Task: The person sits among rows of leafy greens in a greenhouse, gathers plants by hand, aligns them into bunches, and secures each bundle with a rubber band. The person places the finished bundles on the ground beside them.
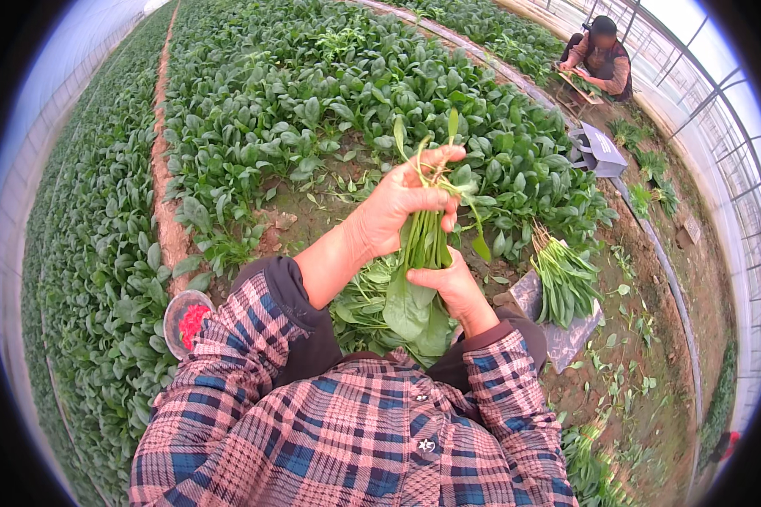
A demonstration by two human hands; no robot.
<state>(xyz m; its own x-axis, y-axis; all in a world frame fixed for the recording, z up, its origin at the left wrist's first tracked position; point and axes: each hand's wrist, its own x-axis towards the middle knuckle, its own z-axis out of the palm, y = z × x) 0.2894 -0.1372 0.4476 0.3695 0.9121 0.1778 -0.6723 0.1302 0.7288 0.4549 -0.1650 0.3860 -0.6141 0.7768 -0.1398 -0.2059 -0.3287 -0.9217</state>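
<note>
A bunch of spinach-like leafy greens (423, 237) is held in front of my chest, root ends up and broad leaves hanging down. My left hand (412, 203) grips it near the roots, with a few loose stems and leaves sticking out around the fingers. Lower down, my right hand (460, 288) closes around the stems and leaves. Beneath both hands lies a heap of loose greens (358, 307). To the right, another bunch (565, 279) rests on a grey printed sheet (564, 348). A bowl (172, 317) holding red strips (194, 324) sits by my left sleeve.
Dense rows of growing greens (279, 108) spread ahead and to the left. A person (599, 63) sits at the upper right near a grey bag (599, 152). Several bunches (652, 165) lie beyond a long grey pipe (675, 304); more greens (586, 469) lie at lower right.
</note>
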